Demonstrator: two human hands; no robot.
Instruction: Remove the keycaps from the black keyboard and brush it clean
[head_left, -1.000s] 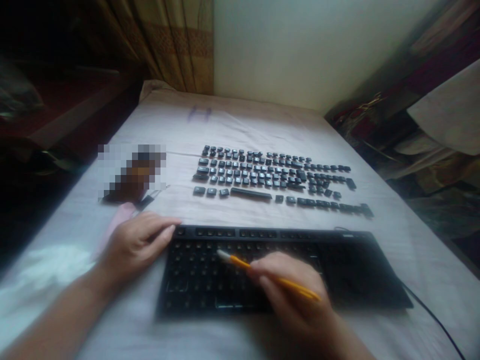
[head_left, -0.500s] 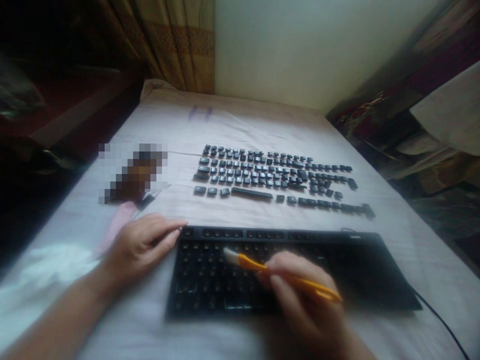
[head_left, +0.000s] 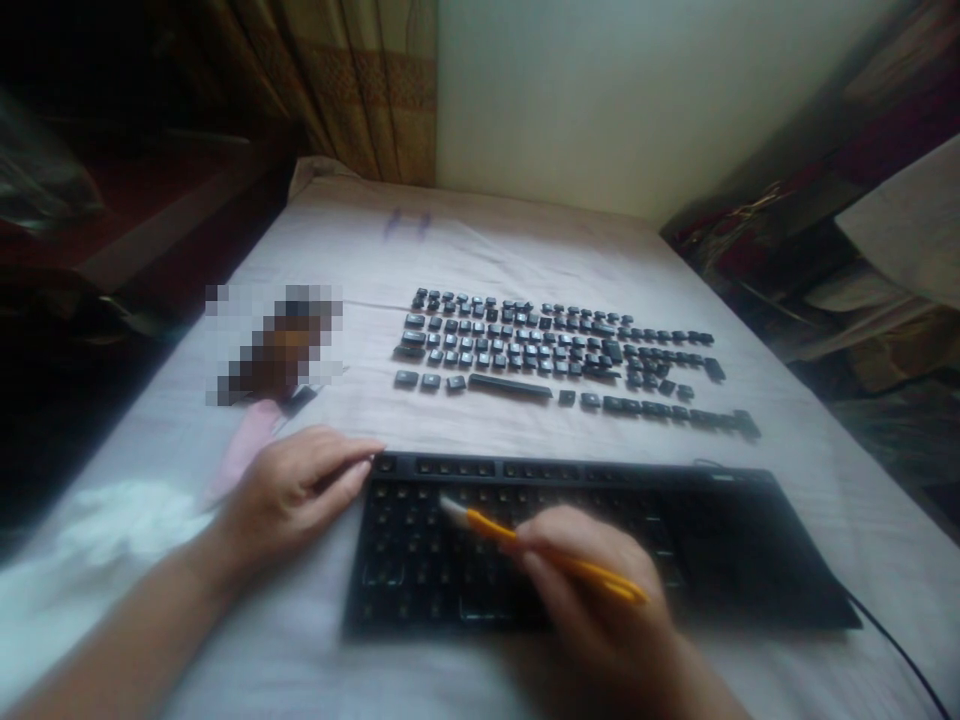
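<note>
A black keyboard (head_left: pixel 750 560) with its keycaps off lies flat on the light cloth. My left hand (head_left: pixel 296 490) holds its far left corner between thumb and fingers. In my right hand (head_left: pixel 600 538) is a paintbrush with an orange handle (head_left: pixel 486 526), gripped like a pen. Its pale bristles (head_left: pixel 452 510) point left, at the upper left key rows; whether they touch is too blurred to tell. Beyond the keyboard, loose black keycaps lie in rows, with the long space bar (head_left: pixel 510 387) in the nearest row.
Left of the keycaps is a pixelated dark item (head_left: pixel 281 345), with a pink cloth (head_left: pixel 244 450) by it. White fabric (head_left: pixel 112 520) lies under my left forearm. The keyboard's cable (head_left: pixel 889 635) trails off right. A curtain (head_left: pixel 375 90) and a wall stand at the back.
The brush tip has shifted slightly left over the keys, and my right hand has moved a little with it. My left hand stays at the corner. The whole view has shifted slightly.
</note>
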